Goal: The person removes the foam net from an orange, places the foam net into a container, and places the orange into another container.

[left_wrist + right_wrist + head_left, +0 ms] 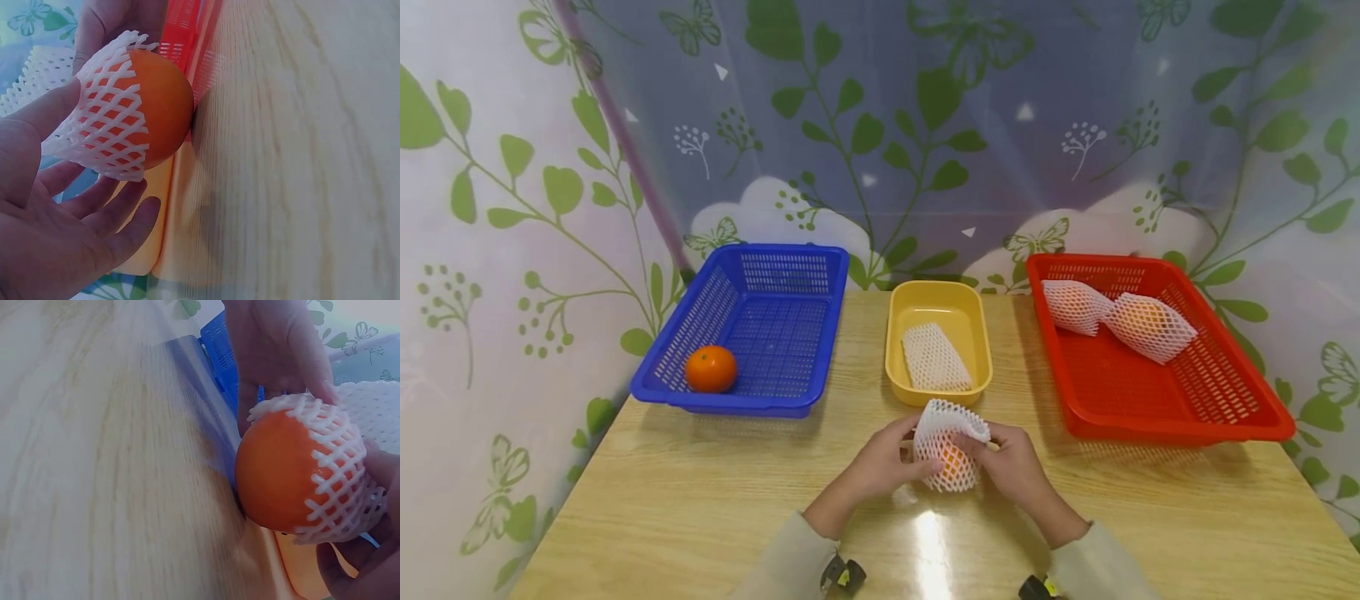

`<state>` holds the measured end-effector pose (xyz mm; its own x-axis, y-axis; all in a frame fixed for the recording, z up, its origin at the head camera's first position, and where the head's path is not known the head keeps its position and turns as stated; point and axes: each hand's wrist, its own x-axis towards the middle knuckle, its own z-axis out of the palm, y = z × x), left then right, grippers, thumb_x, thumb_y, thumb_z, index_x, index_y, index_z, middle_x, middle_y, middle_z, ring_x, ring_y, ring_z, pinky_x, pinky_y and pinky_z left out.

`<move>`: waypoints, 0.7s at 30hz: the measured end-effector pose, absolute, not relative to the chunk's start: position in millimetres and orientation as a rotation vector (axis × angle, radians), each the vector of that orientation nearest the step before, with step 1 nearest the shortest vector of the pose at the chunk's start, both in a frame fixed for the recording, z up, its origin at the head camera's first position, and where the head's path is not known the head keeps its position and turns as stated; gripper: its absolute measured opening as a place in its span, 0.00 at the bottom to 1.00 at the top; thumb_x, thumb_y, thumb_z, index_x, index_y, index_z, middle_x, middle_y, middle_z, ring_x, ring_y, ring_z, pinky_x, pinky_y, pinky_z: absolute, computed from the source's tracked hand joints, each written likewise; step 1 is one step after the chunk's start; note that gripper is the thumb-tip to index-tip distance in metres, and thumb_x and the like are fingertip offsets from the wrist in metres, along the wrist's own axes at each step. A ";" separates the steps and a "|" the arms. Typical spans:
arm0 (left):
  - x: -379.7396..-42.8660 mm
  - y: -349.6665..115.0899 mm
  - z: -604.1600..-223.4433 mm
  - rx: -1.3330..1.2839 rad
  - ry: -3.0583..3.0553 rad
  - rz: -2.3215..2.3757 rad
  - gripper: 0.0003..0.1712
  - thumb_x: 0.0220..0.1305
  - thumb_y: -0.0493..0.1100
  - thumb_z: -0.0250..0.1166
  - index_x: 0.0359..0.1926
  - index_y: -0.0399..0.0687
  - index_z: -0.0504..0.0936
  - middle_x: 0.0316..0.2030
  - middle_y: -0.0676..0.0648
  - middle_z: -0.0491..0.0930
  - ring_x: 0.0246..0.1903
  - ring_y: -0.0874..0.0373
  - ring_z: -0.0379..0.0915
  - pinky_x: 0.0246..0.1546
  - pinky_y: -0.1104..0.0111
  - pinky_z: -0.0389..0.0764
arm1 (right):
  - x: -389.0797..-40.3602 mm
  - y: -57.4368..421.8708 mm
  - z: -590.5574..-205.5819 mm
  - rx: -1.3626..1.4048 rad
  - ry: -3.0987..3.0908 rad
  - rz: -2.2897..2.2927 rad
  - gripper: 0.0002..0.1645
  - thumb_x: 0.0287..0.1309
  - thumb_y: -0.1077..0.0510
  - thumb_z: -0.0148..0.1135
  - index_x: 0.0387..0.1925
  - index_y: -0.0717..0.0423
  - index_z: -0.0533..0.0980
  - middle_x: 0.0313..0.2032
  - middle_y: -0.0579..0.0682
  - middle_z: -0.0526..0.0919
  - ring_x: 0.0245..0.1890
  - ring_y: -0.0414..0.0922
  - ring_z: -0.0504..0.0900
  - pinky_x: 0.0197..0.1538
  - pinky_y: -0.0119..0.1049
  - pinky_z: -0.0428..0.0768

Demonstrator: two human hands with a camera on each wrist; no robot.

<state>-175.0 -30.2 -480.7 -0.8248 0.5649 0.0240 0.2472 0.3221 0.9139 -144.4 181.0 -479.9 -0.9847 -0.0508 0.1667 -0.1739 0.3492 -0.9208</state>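
Observation:
Between the two hands is an orange (272, 472) partly inside a white foam net sleeve (934, 435). Its lower end is bare in both wrist views, close over the table. My left hand (880, 460) holds the sleeve from the left, thumb on the mesh and fingers beneath it. From the other side my right hand (1017, 468) grips the sleeve, its thumb pressed on the net near the upper rim. The sleeve's upper part stands up loose above the fruit in the head view.
A yellow tray (895, 354) with a flat foam net (935, 358) stands just beyond the hands. To the left, a blue basket (831, 333) contains an orange (711, 369). On the right, a red basket (1120, 392) contains two net-wrapped fruits (1150, 325). A patterned curtain (880, 142) hangs behind.

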 end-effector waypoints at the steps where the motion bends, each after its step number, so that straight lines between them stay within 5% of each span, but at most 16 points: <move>1: -175.0 -30.2 -480.7 0.726 2.294 1.506 0.34 0.60 0.46 0.71 0.65 0.43 0.70 0.59 0.43 0.75 0.56 0.46 0.73 0.52 0.64 0.78 | -144.8 181.3 -480.0 0.216 -2.494 1.722 0.11 0.56 0.58 0.70 0.39 0.60 0.85 0.38 0.51 0.87 0.38 0.38 0.81 0.44 0.32 0.80; 15: -172.9 -31.7 -478.4 0.720 2.356 1.515 0.28 0.64 0.48 0.67 0.62 0.41 0.74 0.55 0.43 0.74 0.52 0.50 0.73 0.47 0.67 0.79 | -143.2 183.3 -485.9 0.173 -2.594 1.761 0.25 0.58 0.55 0.68 0.54 0.62 0.77 0.52 0.56 0.82 0.54 0.53 0.78 0.60 0.54 0.73; 21: -173.6 -31.6 -479.7 0.731 2.382 1.526 0.25 0.64 0.46 0.67 0.60 0.42 0.77 0.54 0.44 0.76 0.51 0.50 0.75 0.47 0.66 0.80 | -143.8 183.5 -488.4 0.168 -2.619 1.810 0.29 0.59 0.54 0.68 0.58 0.64 0.73 0.56 0.58 0.79 0.59 0.57 0.74 0.61 0.56 0.71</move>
<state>-173.6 -31.6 -479.7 -0.8523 0.5169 0.0801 0.2889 0.3375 0.8959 -143.8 183.5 -488.4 -0.9934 -0.1131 0.0214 -0.0600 0.3501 -0.9348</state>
